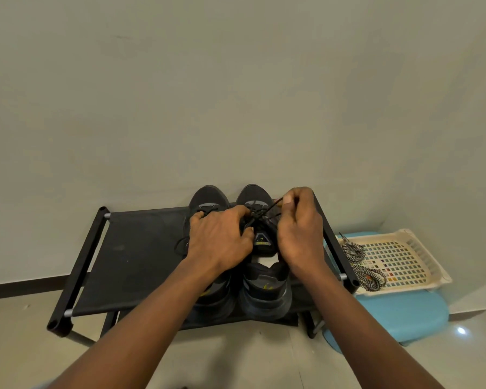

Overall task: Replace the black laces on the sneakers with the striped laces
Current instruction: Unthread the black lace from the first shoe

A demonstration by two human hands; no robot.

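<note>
Black laces (257,215) are still threaded through both sneakers, so the job looks to be at its very start. At the centre of the frame the right hand (299,234) pinches one strand of the black laces between thumb and forefinger and holds it taut, up and to the right of the eyelets. The left hand (222,237) has its fingers curled into the crossed lacing of the same shoe and grips it there; which strand it holds is hidden under the fingers. Both hands work on the right sneaker (265,290), which stands with its heel toward the camera. The left sneaker (208,195) sits just beside it, partly covered by the left wrist, with a loose loop (180,244) of black lace spilling off its left side. The pair rests on the right half of a black shoe rack (141,248) against the wall. Further out, at the right edge of the frame, two bundles of striped laces (354,249) lie untouched in a cream plastic tray (421,259) on a blue stool (404,313). Left to do, by this reading: pull the black laces out of both shoes, then thread the striped ones into each.
</note>
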